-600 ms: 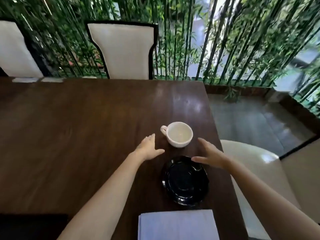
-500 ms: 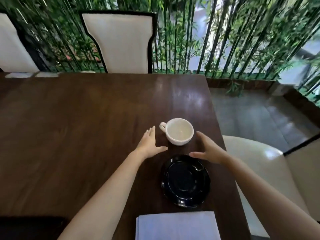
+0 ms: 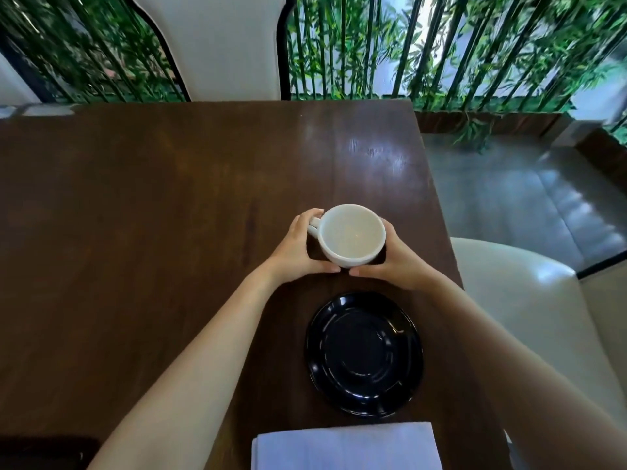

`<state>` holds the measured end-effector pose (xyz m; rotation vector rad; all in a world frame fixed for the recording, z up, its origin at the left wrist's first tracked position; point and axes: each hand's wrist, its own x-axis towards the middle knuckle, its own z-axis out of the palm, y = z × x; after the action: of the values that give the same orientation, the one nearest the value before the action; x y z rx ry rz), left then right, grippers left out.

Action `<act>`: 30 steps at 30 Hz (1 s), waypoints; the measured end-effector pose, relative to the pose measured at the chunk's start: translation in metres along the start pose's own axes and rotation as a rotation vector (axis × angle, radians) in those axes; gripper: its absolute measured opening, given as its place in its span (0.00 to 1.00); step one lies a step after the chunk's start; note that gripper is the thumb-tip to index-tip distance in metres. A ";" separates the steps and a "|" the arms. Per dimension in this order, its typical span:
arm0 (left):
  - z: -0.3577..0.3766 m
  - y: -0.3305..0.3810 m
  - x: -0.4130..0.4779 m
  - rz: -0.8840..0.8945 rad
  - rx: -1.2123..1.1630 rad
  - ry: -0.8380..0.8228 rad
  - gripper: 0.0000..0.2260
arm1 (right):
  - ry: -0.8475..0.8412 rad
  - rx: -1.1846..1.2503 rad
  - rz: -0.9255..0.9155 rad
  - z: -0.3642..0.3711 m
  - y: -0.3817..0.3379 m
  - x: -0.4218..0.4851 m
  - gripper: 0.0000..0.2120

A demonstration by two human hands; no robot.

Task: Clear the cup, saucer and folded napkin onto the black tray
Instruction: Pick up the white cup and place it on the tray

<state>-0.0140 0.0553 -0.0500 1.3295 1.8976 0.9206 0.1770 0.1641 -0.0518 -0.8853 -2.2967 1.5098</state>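
Both hands (image 3: pixel 349 256) closed around cup (image 3: pixel 351 234).

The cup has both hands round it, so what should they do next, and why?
Probably lift the cup straight up: the left hand and right hand already wrap its sides, and it looks empty, so it shouldn't spill.

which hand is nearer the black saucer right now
Right, slightly. The right hand cups the white cup's right side, directly beyond the saucer's far rim. The left hand holds the cup's handle side, farther left of the saucer. Neither touches it.
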 end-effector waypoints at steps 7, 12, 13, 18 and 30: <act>0.000 0.011 0.002 0.044 -0.012 -0.005 0.42 | 0.038 0.056 -0.025 -0.002 -0.003 0.000 0.44; -0.006 0.027 0.000 0.053 -0.052 0.008 0.41 | 0.050 0.091 -0.074 -0.012 -0.020 -0.005 0.44; -0.008 0.031 -0.001 0.059 -0.066 0.011 0.41 | 0.052 0.098 -0.082 -0.014 -0.025 -0.006 0.44; -0.024 0.057 -0.012 0.084 -0.148 0.034 0.39 | 0.059 0.104 -0.104 -0.028 -0.060 -0.015 0.45; -0.095 0.135 -0.062 0.194 -0.161 0.133 0.39 | 0.074 0.067 -0.222 -0.046 -0.180 -0.050 0.42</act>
<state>-0.0057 0.0120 0.1204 1.4023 1.7705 1.2605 0.1769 0.1178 0.1346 -0.6343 -2.1948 1.4253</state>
